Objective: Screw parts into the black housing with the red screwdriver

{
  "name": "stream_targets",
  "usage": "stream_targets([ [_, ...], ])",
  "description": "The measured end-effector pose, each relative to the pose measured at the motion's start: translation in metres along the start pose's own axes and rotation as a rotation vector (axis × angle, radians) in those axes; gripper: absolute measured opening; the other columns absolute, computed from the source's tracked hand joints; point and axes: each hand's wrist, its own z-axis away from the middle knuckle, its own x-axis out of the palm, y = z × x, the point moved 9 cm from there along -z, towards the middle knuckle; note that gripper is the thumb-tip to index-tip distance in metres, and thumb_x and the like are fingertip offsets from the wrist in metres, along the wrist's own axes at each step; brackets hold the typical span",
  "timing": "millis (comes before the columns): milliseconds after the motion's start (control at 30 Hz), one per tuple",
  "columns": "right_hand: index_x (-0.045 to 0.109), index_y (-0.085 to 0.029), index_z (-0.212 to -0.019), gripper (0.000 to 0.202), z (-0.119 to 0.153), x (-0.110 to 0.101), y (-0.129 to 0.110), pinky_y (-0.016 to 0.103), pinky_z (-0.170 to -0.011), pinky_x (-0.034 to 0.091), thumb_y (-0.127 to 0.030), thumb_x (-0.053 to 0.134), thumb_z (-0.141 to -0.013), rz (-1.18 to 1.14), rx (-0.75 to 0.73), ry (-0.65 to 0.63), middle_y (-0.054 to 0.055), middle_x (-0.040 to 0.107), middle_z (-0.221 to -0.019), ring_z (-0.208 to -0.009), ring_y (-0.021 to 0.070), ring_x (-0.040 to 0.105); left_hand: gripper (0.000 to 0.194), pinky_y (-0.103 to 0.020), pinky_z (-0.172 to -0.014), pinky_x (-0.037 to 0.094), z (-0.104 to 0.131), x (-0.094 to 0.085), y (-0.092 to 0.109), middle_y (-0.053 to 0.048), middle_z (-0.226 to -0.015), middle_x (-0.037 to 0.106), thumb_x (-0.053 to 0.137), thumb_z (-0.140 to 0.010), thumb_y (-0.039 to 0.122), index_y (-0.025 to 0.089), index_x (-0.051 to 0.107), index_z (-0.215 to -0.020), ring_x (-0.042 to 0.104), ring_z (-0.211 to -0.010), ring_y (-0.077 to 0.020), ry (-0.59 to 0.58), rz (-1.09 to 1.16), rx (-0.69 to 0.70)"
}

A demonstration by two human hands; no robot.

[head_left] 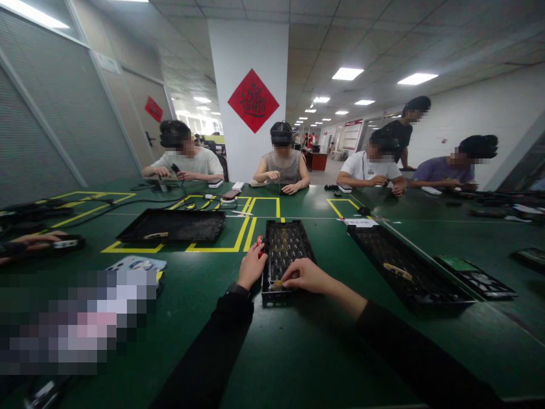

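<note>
A black tray (292, 238) with many small metallic bits in rows lies in front of me. My left hand (252, 266) is at its left side, fingers curled round a small red object (260, 241) whose kind I cannot make out. Over the tray's near end, my right hand (305, 276) has its thumb and fingers pinched together. They are at a small yellowish-tan piece (278, 285) in the tray's near left corner. The right fingers partly hide that piece's right end.
Right of me is a longer black tray (374, 250) with a yellowish strip (397, 271) in it. Another black tray (179, 224) lies at left. A hard drive (477, 278) sits far right. Co-workers sit across; another person's hand (42, 241) shows left. Cables cross the table.
</note>
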Motion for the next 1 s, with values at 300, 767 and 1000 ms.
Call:
stream_targets([
  [300, 0.072, -0.019, -0.088, 0.019, 0.002, 0.005, -0.013, 0.023, -0.073, 0.039, -0.029, 0.061, -0.076, 0.130, -0.088, -0.032, 0.004, 0.070, -0.081, -0.073, 0.0133, 0.060, 0.042, -0.034, -0.101, 0.032, 0.000, 0.000, -0.001, -0.007, -0.133, 0.043, 0.043, -0.080, 0.029, 0.020, 0.051, -0.120, 0.043, -0.119, -0.0213, 0.003, 0.015, 0.009],
  [767, 0.072, -0.018, -0.084, 0.016, 0.004, 0.005, -0.010, 0.021, -0.068, 0.039, -0.029, 0.064, -0.074, 0.053, -0.021, 0.042, 0.003, 0.069, -0.078, -0.070, 0.0125, 0.058, 0.041, -0.034, -0.101, 0.033, -0.001, 0.001, -0.004, -0.007, -0.133, 0.043, 0.043, -0.080, 0.029, 0.020, 0.052, -0.120, 0.044, -0.118, -0.0214, 0.017, 0.024, 0.012],
  [1000, 0.072, -0.020, -0.082, 0.012, 0.012, 0.002, -0.020, 0.023, -0.070, 0.039, -0.025, 0.062, -0.077, 0.132, -0.066, 0.134, 0.003, 0.068, -0.076, -0.072, 0.0134, 0.056, 0.041, -0.034, -0.101, 0.032, 0.000, 0.001, -0.003, -0.007, -0.133, 0.043, 0.043, -0.080, 0.028, 0.019, 0.052, -0.120, 0.043, -0.119, -0.0210, 0.016, 0.020, 0.021],
])
